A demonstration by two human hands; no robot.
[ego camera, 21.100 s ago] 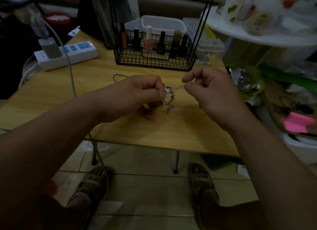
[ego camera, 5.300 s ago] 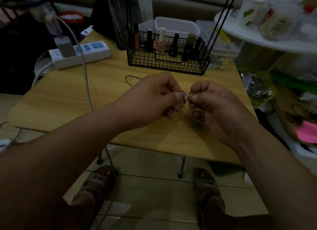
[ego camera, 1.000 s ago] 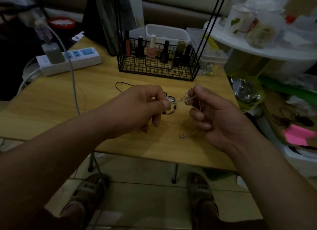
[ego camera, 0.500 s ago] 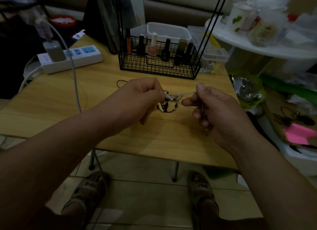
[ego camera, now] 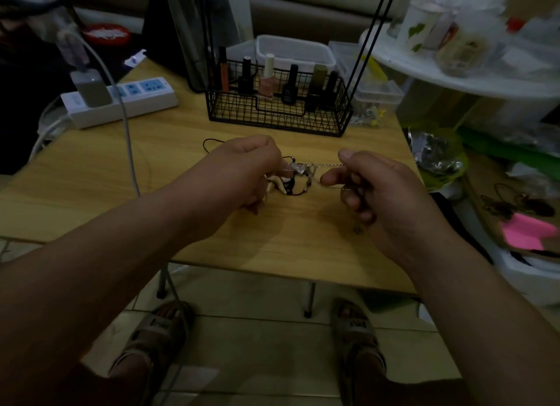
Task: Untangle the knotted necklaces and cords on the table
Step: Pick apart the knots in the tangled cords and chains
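Observation:
A knot of necklaces and cords (ego camera: 295, 178) hangs just above the wooden table (ego camera: 169, 151) between my hands. My left hand (ego camera: 242, 169) pinches the tangle at its left side, fingers curled. A thin silver chain (ego camera: 325, 165) runs taut from the knot to my right hand (ego camera: 375, 187), which pinches it between thumb and forefinger. A small pendant (ego camera: 358, 231) dangles below my right hand. A black cord (ego camera: 212, 141) trails from the tangle on the table behind my left hand.
A black wire basket (ego camera: 278, 117) with several nail polish bottles stands at the back of the table. A white power strip (ego camera: 121, 102) with a charger and its cable (ego camera: 128, 138) lies back left. Cluttered shelves and bags crowd the right side.
My right hand has drawn the silver chain out to the right, so it now runs taut from the knot. The pendant hangs lower below that hand. My left hand keeps its hold.

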